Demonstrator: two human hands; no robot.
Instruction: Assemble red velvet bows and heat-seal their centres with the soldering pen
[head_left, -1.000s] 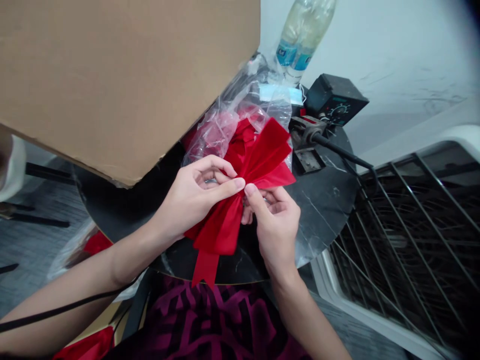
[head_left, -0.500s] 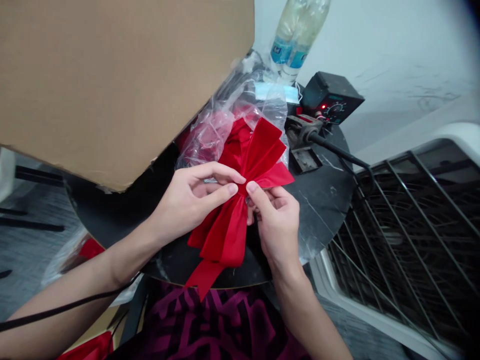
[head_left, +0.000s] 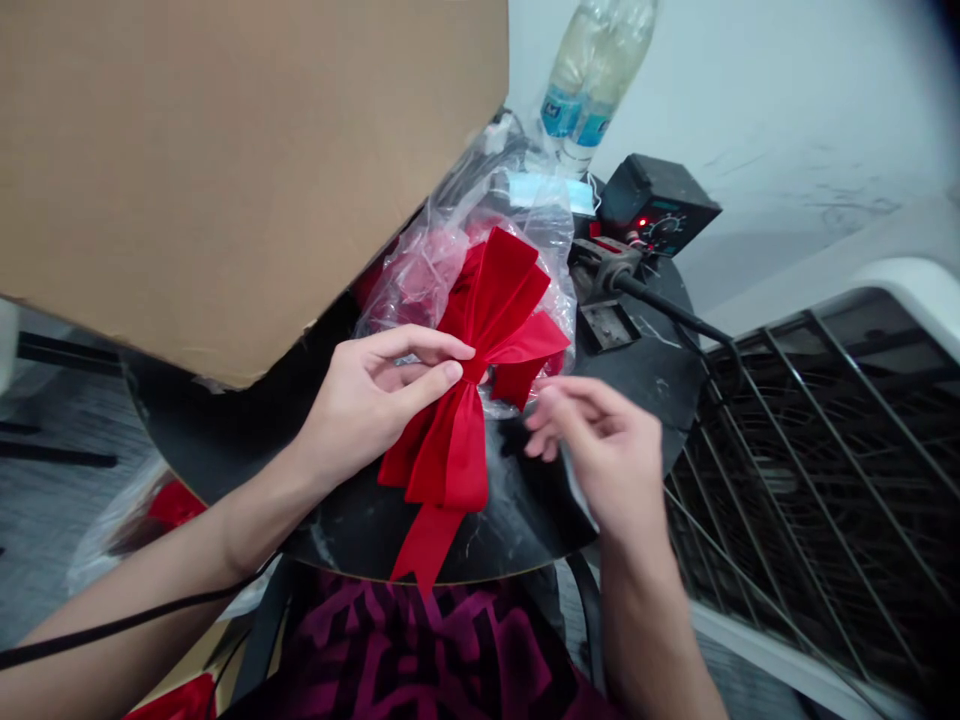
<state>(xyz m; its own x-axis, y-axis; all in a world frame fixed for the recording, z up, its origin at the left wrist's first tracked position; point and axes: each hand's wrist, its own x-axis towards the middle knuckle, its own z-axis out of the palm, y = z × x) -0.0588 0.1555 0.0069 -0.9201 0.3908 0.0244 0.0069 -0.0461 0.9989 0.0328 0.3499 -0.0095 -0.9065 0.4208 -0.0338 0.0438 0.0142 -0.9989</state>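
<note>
A red velvet ribbon bow (head_left: pixel 457 440) with several loops and notched tails lies across the near part of the round black table. My left hand (head_left: pixel 375 400) pinches it at the gathered middle, thumb and index finger on its left side. Right of the bow, my right hand (head_left: pixel 600 440) is apart from the knot, beside a lower ribbon tail. Its thumb and index finger are closed together and the other fingers loosely curled, slightly blurred. Whatever it may pinch is too small to make out. Behind the bow lies a clear plastic bag (head_left: pixel 420 270) with red pieces inside.
A large cardboard box (head_left: pixel 247 170) covers the left of the black table (head_left: pixel 637 390). At the back stand plastic bottles (head_left: pixel 592 80), a blue face mask (head_left: pixel 551 190), a black control box (head_left: pixel 660 205) with a red light, and a soldering-iron stand (head_left: pixel 607 270). A white-framed fan (head_left: pixel 810 460) is at right.
My right hand has moved off the knot, to the right and slightly down. My left hand keeps its pinch on the bow, which has shifted slightly left.
</note>
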